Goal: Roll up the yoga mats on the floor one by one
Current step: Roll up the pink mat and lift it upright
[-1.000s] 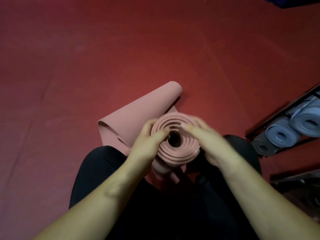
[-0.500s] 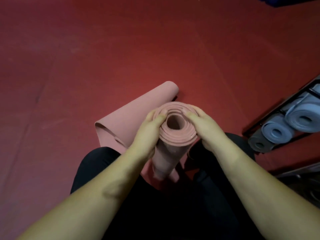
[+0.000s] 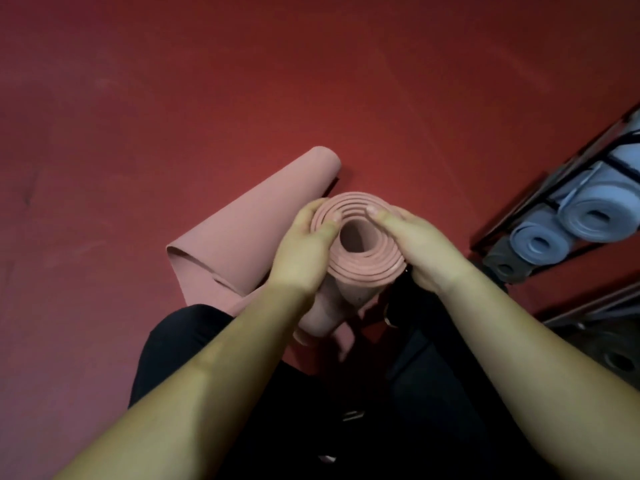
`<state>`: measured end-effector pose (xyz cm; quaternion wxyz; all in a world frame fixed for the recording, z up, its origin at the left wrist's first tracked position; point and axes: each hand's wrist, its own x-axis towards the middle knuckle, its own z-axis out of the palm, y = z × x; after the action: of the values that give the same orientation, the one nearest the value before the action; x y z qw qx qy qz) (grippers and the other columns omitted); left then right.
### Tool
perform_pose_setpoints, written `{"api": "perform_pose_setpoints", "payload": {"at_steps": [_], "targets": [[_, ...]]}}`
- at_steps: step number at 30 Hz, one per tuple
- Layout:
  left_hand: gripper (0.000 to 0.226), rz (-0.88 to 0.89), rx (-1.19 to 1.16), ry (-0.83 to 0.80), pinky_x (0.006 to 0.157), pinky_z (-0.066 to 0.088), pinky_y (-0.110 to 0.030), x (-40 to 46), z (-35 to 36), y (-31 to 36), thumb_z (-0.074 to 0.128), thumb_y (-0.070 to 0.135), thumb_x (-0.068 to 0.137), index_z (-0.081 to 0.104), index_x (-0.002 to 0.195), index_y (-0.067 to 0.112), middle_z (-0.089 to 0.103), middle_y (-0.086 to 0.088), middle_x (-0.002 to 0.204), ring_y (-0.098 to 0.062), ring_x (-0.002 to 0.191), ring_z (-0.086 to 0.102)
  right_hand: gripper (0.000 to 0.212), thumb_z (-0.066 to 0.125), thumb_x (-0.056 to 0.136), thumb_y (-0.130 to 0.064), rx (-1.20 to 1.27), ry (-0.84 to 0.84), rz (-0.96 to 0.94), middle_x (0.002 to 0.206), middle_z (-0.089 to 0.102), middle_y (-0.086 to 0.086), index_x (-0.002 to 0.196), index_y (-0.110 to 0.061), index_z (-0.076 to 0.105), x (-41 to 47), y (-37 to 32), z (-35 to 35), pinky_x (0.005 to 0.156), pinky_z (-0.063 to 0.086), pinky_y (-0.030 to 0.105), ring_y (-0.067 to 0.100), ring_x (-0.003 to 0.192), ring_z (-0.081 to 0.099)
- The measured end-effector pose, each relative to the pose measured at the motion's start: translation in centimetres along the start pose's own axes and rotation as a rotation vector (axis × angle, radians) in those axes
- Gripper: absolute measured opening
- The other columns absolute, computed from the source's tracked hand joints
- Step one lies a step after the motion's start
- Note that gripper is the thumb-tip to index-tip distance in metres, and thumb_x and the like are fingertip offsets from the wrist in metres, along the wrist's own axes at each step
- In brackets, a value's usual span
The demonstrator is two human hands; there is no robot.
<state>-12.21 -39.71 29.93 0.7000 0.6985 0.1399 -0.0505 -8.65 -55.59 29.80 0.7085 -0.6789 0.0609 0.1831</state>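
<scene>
A pink yoga mat (image 3: 367,268) stands upright on end between my knees, rolled into a loose spiral with its open top toward me. Its outer tail (image 3: 249,233) is unrolled and curls out to the left over the red floor. My left hand (image 3: 304,251) grips the roll's left side, thumb on the top rim. My right hand (image 3: 415,244) grips the right side, fingertips on the rim by the hollow centre. The roll's lower part is partly hidden by my hands and dark trousers.
A dark metal rack (image 3: 554,188) at the right edge holds rolled blue-grey mats (image 3: 595,216) lying end-on. More dark rack parts and shadowed objects sit at the lower right (image 3: 602,344). Red floor (image 3: 207,81) stretches ahead and to the left.
Both hands have shifted their grip on the roll's top rim. The spiral's hollow centre looks wider and the top end tilts more toward me.
</scene>
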Motion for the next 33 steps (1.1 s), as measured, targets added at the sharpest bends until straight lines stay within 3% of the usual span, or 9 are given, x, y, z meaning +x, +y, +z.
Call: {"api": "perform_pose_setpoints", "payload": {"at_steps": [3, 6, 12, 17, 20, 23, 26, 30, 33], "targets": [[0.031, 0.020, 0.061, -0.055, 0.103, 0.047, -0.033, 1.0, 0.2, 0.3, 0.060, 0.028, 0.097, 0.057, 0.127, 0.025, 0.067, 0.008, 0.118, -0.006, 0.110, 0.062, 0.050, 0.071, 0.085, -0.038, 0.040, 0.021, 0.029, 0.116, 0.071, 0.014, 0.123, -0.005, 0.064, 0.8, -0.1, -0.7, 0.107, 0.045, 0.047, 0.028, 0.113, 0.066], [0.031, -0.010, 0.130, -0.113, 0.089, 0.051, -0.027, 2.1, 0.2, 1.0, 0.072, 0.026, 0.088, 0.055, 0.113, 0.027, 0.069, 0.010, 0.105, -0.003, 0.097, 0.066, 0.027, 0.063, 0.095, -0.024, 0.071, 0.082, 0.037, 0.107, 0.074, 0.012, 0.113, -0.006, 0.068, 1.6, -0.1, -1.1, 0.104, 0.049, 0.044, 0.025, 0.105, 0.069], [0.048, -0.064, 0.377, -0.240, 0.068, 0.048, -0.033, 6.6, 0.5, 3.9, 0.085, 0.024, 0.069, 0.043, 0.091, 0.020, 0.063, -0.001, 0.086, -0.015, 0.077, 0.062, 0.022, 0.064, 0.093, -0.019, 0.022, 0.084, 0.065, 0.106, 0.074, 0.010, 0.110, -0.007, 0.071, 3.2, -1.4, -2.1, 0.104, 0.049, 0.038, 0.021, 0.103, 0.070], [0.097, -0.118, 0.349, -0.504, 0.101, 0.050, -0.040, 9.6, 3.8, 4.4, 0.080, 0.024, 0.046, 0.048, 0.138, 0.025, 0.068, -0.004, 0.120, -0.018, 0.108, 0.066, 0.034, 0.068, 0.090, -0.036, -0.110, 0.160, 0.045, 0.108, 0.074, 0.007, 0.112, -0.010, 0.070, 3.8, -1.8, -5.4, 0.107, 0.046, 0.042, 0.021, 0.107, 0.068], [0.074, -0.113, 0.419, -0.628, 0.101, 0.051, -0.042, 10.6, 7.1, 4.6, 0.079, 0.019, 0.052, 0.062, 0.124, 0.020, 0.075, -0.001, 0.103, -0.017, 0.100, 0.071, 0.048, 0.067, 0.082, -0.059, -0.168, 0.314, 0.037, 0.106, 0.072, 0.004, 0.105, -0.017, 0.065, 3.2, -0.9, -8.6, 0.104, 0.047, 0.048, 0.021, 0.106, 0.067], [0.059, -0.111, 0.519, -0.757, 0.097, 0.052, -0.036, 10.7, 11.1, 4.9, 0.083, 0.022, 0.057, 0.066, 0.114, 0.020, 0.077, 0.002, 0.098, -0.014, 0.096, 0.071, 0.072, 0.061, 0.068, -0.076, -0.145, 0.409, 0.041, 0.101, 0.074, 0.007, 0.100, -0.011, 0.065, 2.2, 0.2, -12.0, 0.100, 0.048, 0.051, 0.027, 0.103, 0.068], [0.040, -0.099, 0.612, -0.788, 0.087, 0.053, -0.032, 10.9, 16.0, 4.9, 0.076, 0.012, 0.069, 0.069, 0.106, 0.023, 0.077, 0.001, 0.096, -0.016, 0.093, 0.071, 0.055, 0.061, 0.078, -0.070, -0.080, 0.450, 0.048, 0.094, 0.076, 0.000, 0.092, -0.018, 0.070, 1.9, 1.7, -16.6, 0.100, 0.050, 0.049, 0.022, 0.098, 0.070], [0.046, -0.172, 0.515, -0.720, 0.085, 0.054, -0.034, 10.9, 22.7, 3.0, 0.066, 0.004, 0.056, 0.070, 0.100, 0.018, 0.075, -0.012, 0.098, -0.025, 0.090, 0.071, 0.049, 0.057, 0.074, -0.077, -0.061, 0.564, 0.078, 0.100, 0.074, -0.009, 0.089, -0.032, 0.071, 2.0, 4.1, -22.3, 0.100, 0.050, 0.042, 0.010, 0.099, 0.068], [0.039, -0.161, 0.551, -0.734, 0.076, 0.053, -0.027, 11.3, 27.2, 1.3, 0.065, -0.005, 0.065, 0.071, 0.099, 0.013, 0.075, -0.012, 0.092, -0.022, 0.083, 0.069, 0.042, 0.055, 0.090, -0.063, -0.056, 0.669, 0.040, 0.089, 0.069, -0.011, 0.090, -0.022, 0.066, 1.6, 5.9, -25.7, 0.081, 0.048, 0.026, 0.003, 0.084, 0.061]]}}
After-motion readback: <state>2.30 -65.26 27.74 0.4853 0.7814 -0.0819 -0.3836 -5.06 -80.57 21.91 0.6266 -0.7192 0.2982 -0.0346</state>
